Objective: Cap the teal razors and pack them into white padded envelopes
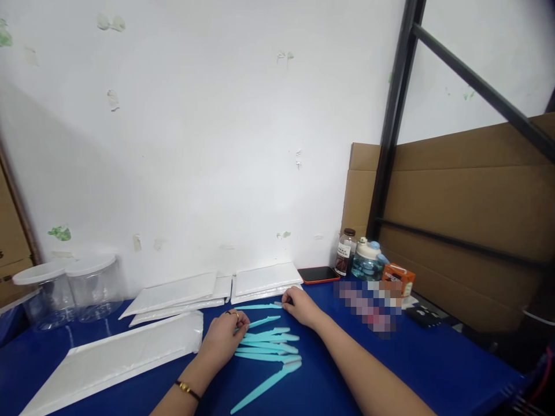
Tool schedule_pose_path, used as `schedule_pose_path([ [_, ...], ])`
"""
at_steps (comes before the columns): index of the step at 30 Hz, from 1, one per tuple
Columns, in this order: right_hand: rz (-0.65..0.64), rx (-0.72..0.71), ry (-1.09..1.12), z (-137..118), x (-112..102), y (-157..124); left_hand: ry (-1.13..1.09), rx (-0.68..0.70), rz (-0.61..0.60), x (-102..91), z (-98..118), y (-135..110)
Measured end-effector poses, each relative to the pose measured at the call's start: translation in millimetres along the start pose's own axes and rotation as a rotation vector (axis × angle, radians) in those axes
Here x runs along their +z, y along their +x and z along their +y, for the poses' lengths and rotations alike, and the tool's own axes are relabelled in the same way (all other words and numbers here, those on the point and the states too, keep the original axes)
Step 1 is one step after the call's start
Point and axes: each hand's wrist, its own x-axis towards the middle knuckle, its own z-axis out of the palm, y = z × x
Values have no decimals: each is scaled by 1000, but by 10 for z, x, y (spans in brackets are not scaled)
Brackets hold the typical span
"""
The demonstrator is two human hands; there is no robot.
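Note:
Several turquoise eyebrow razors (269,379) lie fanned out on the blue table (321,370), some overlapping. My left hand (225,335), with a ring and a dark bracelet, is closed at the handle end of one razor (265,320), its fingertips partly hiding the handles beneath. My right hand (300,306) pinches the blade end of the farthest razor (255,307), which lies crosswise just beyond the others.
White padded mailers (125,361) lie at the left and along the wall. Two clear lidded jars (95,289) stand far left. A phone (319,274), a brown-capped bottle (344,254), a blue water bottle (367,263) and an orange box (396,278) sit at the back right.

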Motion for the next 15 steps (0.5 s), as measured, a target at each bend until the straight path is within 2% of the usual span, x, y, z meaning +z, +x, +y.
schedule_pose_path([
  [5,-40,40,130,44,-14,-4,-13,7,11,23,-38,13],
  [8,-68,23,152,-5,-101,-55,-9,-3,10,19,-51,18],
  [12,-150,-78,152,-86,-247,-160,-19,8,25,10,-55,19],
  [15,-147,-161,82,-112,-264,-195,-7,-2,17,19,-62,23],
])
